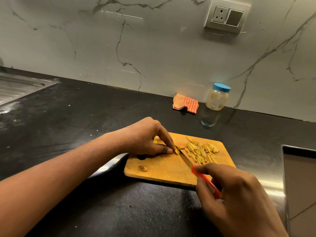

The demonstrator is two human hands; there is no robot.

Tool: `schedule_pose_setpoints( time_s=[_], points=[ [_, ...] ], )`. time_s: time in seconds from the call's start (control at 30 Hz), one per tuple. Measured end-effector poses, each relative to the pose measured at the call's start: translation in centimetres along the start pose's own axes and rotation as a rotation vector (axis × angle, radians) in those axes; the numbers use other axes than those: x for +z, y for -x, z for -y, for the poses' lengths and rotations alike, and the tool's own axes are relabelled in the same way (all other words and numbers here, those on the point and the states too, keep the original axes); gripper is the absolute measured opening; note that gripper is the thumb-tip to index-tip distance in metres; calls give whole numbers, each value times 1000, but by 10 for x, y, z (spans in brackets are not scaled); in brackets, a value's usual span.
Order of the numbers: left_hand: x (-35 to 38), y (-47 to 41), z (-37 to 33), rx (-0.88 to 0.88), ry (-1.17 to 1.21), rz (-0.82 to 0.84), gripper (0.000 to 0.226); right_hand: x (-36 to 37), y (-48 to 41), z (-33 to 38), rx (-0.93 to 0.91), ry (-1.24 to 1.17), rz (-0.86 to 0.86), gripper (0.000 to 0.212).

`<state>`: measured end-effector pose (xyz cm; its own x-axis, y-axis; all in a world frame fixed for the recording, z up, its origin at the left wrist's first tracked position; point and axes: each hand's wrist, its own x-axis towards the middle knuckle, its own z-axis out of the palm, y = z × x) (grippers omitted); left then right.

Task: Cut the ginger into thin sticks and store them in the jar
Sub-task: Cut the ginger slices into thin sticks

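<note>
Two hands work at the cutting board: the left hand pinches a ginger piece, the right hand grips the knife, blade against it. Cut sticks lie beside; the lidded jar stands behind.

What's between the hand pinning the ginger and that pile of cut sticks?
Head view: the knife blade crosses the cutting board there, with one loose ginger sliver.

The fingers of the left hand cover most of the ginger piece. The right hand hides the handle end of the knife and the near right corner of the cutting board. The picture's edge cuts off the sink at the tabletop's far left corner. What is inside the jar is too hazy to tell.
</note>
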<state>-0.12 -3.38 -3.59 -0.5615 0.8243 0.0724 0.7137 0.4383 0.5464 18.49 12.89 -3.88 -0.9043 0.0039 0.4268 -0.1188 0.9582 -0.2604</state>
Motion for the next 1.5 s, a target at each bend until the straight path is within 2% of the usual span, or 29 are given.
schedule_pose_setpoints(
  time_s=[0.4, 0.63, 0.8, 1.17, 1.5],
  points=[
    [1, -3, 1, -24, -13, -14, 20, 13, -6, 2, 25, 107, 48, 25],
    [2, -2, 1, -12, -26, -24, 19, 16, -16, 10, -18, 86, 22, 30],
    [1, -1, 2, 17, -30, -19, 20, 8, -4, -2, -4, 66, 82, 26],
    [1, 2, 6, 156, -60, -46, 21, -6, 6, -3, -44, 19, -69, 20],
    [-3, 1, 10, 171, -81, -50, 21, 3, 1, 1, 12, 8, -43, 25]
  ],
)
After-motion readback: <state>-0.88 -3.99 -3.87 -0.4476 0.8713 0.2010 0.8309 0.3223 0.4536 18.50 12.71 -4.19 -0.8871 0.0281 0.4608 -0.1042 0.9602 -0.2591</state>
